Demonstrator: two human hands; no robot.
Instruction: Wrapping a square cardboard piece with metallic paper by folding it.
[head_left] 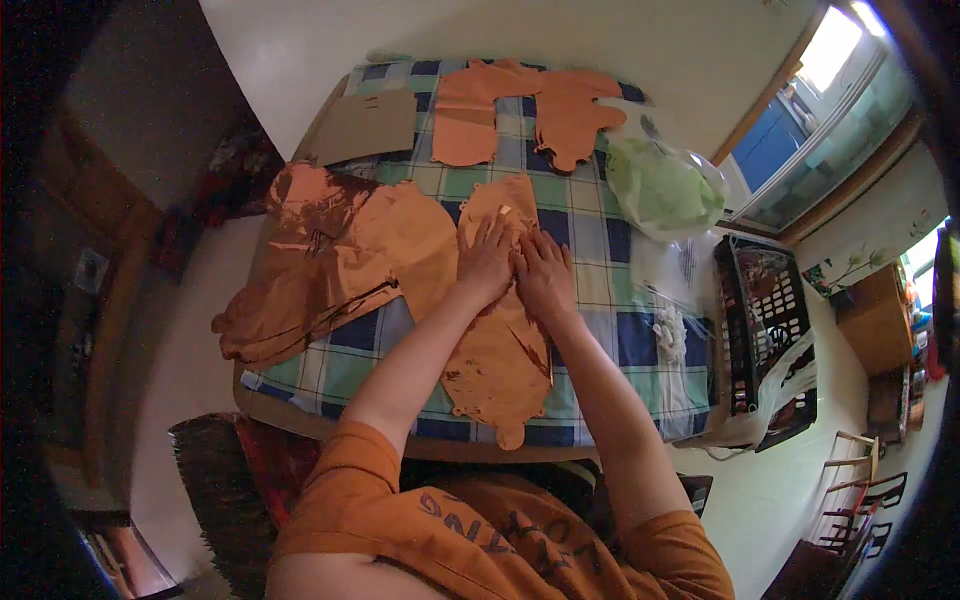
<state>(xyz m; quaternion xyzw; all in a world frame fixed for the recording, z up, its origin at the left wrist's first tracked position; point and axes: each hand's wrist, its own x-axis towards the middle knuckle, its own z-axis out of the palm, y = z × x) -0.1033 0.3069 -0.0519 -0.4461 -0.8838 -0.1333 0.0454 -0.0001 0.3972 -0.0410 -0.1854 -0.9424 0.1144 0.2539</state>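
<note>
A flat, uninflated copper-coloured foil balloon [495, 370] lies lengthwise in front of me, its tabbed end close to the near edge of the table. My left hand [485, 262] rests flat on its upper half, fingers stretched out and pointing away from me. Right beside it, my right hand [545, 275] presses along the balloon's right edge with its fingers extended. To the left spreads a wide, wrinkled, shiny copper foil piece [330, 255], which reaches the middle balloon. What lies beneath my palms is hidden.
A checked cloth [590, 225] covers the table. Farther back lie more copper foil [465, 125] and a cardboard sheet [365, 128]. On the right are a greenish plastic bag [660, 185], clear plastic [665, 268], white tangled string [670, 335] and a black crate [760, 320].
</note>
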